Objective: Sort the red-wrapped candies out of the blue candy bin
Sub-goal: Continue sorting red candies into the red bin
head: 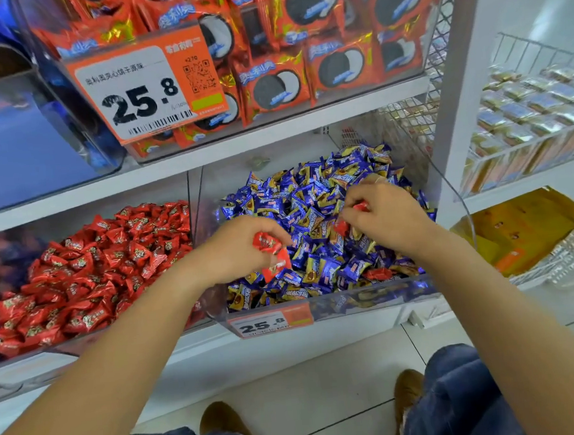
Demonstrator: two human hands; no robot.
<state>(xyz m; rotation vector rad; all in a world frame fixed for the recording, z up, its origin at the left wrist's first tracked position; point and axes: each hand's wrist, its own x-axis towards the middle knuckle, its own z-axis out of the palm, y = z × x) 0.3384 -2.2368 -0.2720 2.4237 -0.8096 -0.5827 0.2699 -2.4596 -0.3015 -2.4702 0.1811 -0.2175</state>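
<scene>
As hands point(243, 246) hover, red candies point(268, 242) gripped.

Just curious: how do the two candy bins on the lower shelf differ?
The left bin holds only red candies; the right bin holds mostly blue candies with a few red strays. Both hands work over the right bin, none over the left. Both bins are clear plastic.

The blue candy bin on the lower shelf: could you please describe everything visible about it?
The blue candy bin is a clear plastic tub with curved walls, heaped with blue-and-gold wrapped candies. A few red-wrapped candies lie among them. An orange price tag reading 25.8 hangs on its front. The left hand and right hand reach in, each gripping red candies.
</scene>
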